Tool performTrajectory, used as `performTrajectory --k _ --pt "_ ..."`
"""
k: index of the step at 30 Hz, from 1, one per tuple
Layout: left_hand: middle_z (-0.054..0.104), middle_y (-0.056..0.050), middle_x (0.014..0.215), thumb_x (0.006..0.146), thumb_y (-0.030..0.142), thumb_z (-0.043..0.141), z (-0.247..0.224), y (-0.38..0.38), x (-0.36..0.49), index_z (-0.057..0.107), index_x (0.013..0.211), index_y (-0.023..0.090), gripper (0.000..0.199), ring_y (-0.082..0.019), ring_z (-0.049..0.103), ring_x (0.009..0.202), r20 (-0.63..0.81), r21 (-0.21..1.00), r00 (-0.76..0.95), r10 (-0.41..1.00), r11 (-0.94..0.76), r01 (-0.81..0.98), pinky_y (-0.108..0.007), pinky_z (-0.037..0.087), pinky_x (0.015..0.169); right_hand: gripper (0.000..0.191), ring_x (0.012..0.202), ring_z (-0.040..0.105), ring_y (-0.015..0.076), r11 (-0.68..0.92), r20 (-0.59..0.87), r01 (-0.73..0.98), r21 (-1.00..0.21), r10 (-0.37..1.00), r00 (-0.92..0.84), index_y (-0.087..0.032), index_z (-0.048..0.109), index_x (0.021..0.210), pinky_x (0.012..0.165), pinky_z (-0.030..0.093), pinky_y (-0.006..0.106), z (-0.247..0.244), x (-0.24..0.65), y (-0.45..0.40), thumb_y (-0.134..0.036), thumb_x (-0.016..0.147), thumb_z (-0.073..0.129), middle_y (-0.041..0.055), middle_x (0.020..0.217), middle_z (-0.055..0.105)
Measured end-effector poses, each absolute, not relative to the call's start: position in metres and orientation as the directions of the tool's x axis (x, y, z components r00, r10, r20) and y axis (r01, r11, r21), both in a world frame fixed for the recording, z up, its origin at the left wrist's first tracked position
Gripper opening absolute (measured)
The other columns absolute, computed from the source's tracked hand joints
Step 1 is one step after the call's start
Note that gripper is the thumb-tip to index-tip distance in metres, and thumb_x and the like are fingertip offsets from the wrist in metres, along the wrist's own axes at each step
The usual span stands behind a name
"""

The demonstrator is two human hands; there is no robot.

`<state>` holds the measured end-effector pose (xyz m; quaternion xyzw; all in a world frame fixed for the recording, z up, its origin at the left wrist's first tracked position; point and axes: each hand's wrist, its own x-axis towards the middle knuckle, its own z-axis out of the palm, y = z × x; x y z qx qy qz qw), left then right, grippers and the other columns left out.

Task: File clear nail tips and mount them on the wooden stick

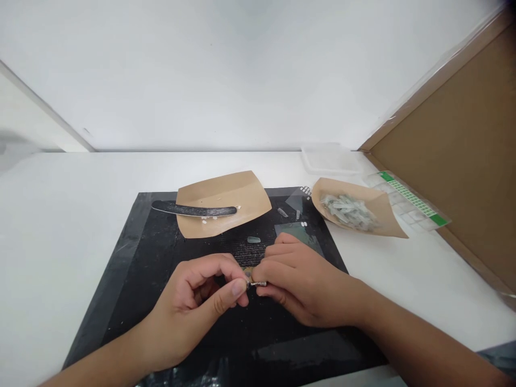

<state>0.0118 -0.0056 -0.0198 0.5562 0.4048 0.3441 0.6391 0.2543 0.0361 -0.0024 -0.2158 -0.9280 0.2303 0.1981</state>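
Over the black mat (133, 258), my left hand (201, 301) pinches one end of a small metallic piece (258, 283) between thumb and forefinger. My right hand (302, 285) has its fingers closed on the other end of the same piece, so the fingertips of both hands nearly meet. A small yellowish round thing (248, 272) shows just behind the fingertips, partly hidden by them. Just beyond the hands a clear nail-shaped piece (253, 239) lies on the mat.
A black curved file (193, 209) rests across a brown paper (229, 191) with white bits. Two clear pieces (282, 213) (298, 214) lie right of it. Another brown paper (389, 215) holds many clear pieces (349, 209), beside a green-marked sheet (415, 199) and a clear tray (330, 159).
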Motion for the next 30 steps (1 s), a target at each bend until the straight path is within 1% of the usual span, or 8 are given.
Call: performTrajectory --k 3,6,9,14,18,22,27,30 --pt "0.067 -0.002 0.085 0.103 0.038 0.064 -0.0250 -0.0063 0.0103 0.075 0.101 0.020 0.021 -0.005 0.047 0.055 -0.149 0.984 0.453 0.879 0.178 -0.023 -0.013 0.039 0.044 0.023 0.072 0.049 0.0150 0.794 0.265 0.316 -0.519 0.501 -0.824 -0.019 0.059 0.100 0.075 0.029 0.031 -0.0020 0.2544 0.0365 -0.028 0.112 0.043 -0.0021 0.079 0.063" --pt "0.067 -0.003 0.087 0.102 0.036 0.067 -0.0273 -0.0060 0.0100 0.075 0.106 0.021 0.018 -0.006 0.050 0.057 -0.082 0.992 0.452 0.888 0.118 -0.053 -0.014 0.040 0.044 0.023 0.071 0.049 0.0153 0.792 0.265 0.319 -0.520 0.505 -0.822 -0.018 0.060 0.100 0.074 0.029 0.031 -0.0019 0.2546 0.0369 -0.028 0.112 0.042 -0.0015 0.079 0.064" --pt "0.067 -0.004 0.086 0.095 0.032 0.075 -0.0261 -0.0039 0.0115 0.075 0.099 0.019 0.013 -0.011 0.059 0.068 -0.003 1.000 0.430 0.903 0.015 -0.026 -0.017 0.045 0.052 0.024 0.072 0.049 0.0159 0.796 0.253 0.325 -0.510 0.500 -0.828 -0.018 0.061 0.102 0.075 0.029 0.032 -0.0028 0.2544 0.0365 -0.029 0.112 0.042 -0.0010 0.079 0.063" --pt "0.068 -0.004 0.082 0.096 0.031 0.074 -0.0229 -0.0019 0.0135 0.075 0.087 0.018 0.015 -0.012 0.061 0.071 -0.012 0.996 0.410 0.912 -0.024 0.083 -0.021 0.046 0.058 0.022 0.072 0.049 0.0159 0.801 0.238 0.329 -0.501 0.492 -0.837 -0.018 0.061 0.100 0.075 0.029 0.031 -0.0058 0.2541 0.0359 -0.028 0.111 0.045 -0.0008 0.078 0.063" --pt "0.069 -0.003 0.079 0.096 0.030 0.075 -0.0224 -0.0024 0.0116 0.078 0.088 0.020 0.013 -0.013 0.060 0.070 -0.005 0.998 0.416 0.909 -0.020 0.056 -0.023 0.046 0.061 0.022 0.071 0.047 0.0157 0.815 0.263 0.308 -0.490 0.475 -0.840 -0.018 0.060 0.099 0.074 0.028 0.031 -0.0054 0.2540 0.0357 -0.028 0.111 0.045 -0.0015 0.077 0.062" --pt "0.070 -0.002 0.079 0.096 0.027 0.075 -0.0226 -0.0015 0.0092 0.079 0.089 0.021 0.010 -0.010 0.060 0.065 0.008 0.999 0.458 0.889 0.008 -0.032 -0.022 0.048 0.060 0.029 0.070 0.047 0.0159 0.818 0.256 0.311 -0.484 0.472 -0.844 -0.020 0.057 0.094 0.074 0.028 0.032 -0.0015 0.2534 0.0343 -0.032 0.113 0.040 -0.0013 0.076 0.062" --pt "0.071 -0.004 0.080 0.098 0.027 0.073 -0.0220 -0.0006 0.0077 0.079 0.089 0.018 0.014 -0.010 0.063 0.064 0.001 0.995 0.481 0.877 0.045 -0.084 -0.021 0.051 0.060 0.033 0.069 0.046 0.0159 0.822 0.268 0.328 -0.465 0.484 -0.833 -0.020 0.058 0.092 0.073 0.027 0.033 0.0007 0.2526 0.0335 -0.034 0.114 0.037 -0.0015 0.075 0.061" --pt "0.069 -0.004 0.082 0.099 0.028 0.071 -0.0223 -0.0008 0.0071 0.077 0.091 0.018 0.015 -0.010 0.064 0.065 -0.037 0.988 0.506 0.862 0.107 -0.109 -0.020 0.053 0.061 0.033 0.068 0.046 0.0158 0.826 0.279 0.327 -0.458 0.483 -0.830 -0.020 0.058 0.093 0.072 0.026 0.033 -0.0001 0.2524 0.0337 -0.034 0.114 0.037 -0.0022 0.074 0.060"
